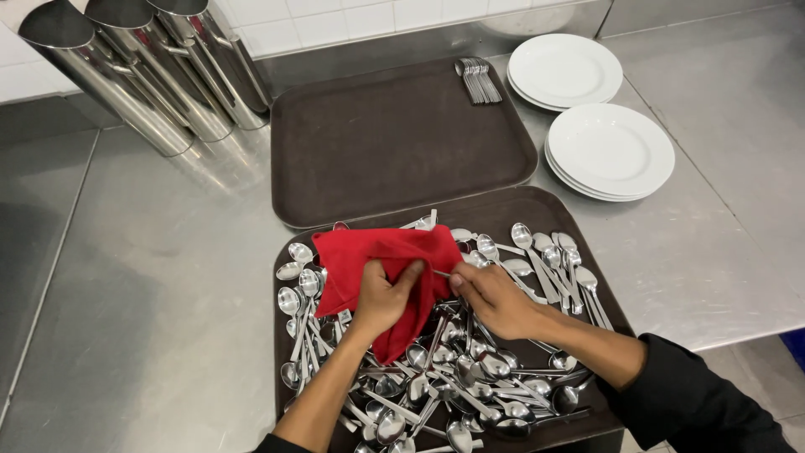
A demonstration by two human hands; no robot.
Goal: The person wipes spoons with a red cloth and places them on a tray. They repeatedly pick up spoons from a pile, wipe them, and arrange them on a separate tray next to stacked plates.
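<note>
1. Two bare hands work over our near brown tray [579,243], which is heaped with loose steel spoons [470,386].
2. Our left hand [381,298] is closed around a red cloth [377,256], the fingers pressing its folds together; the cloth drapes over the spoons at about 10 o'clock on the tray.
3. Our right hand [495,298] pinches the thin handle of a single spoon [442,273] between thumb and fingertips, and the handle's far end runs into the cloth held by the left hand, so the spoon's bowl is hidden from us.
4. Both hands sit just beside each other at the tray's middle, with a dark sleeve [688,403] on the right forearm at 4 o'clock.
5. At 12 o'clock from the heap lies a second brown tray [386,143], touching the near one, with a small row of finished cutlery [478,80] in its 1 o'clock corner.
6. Two stacks of white plates [608,151] stand at 2 o'clock on the steel counter [142,277].
7. Three tilted steel cylinders [142,67] lean at 10 o'clock by the tiled wall [360,21].
</note>
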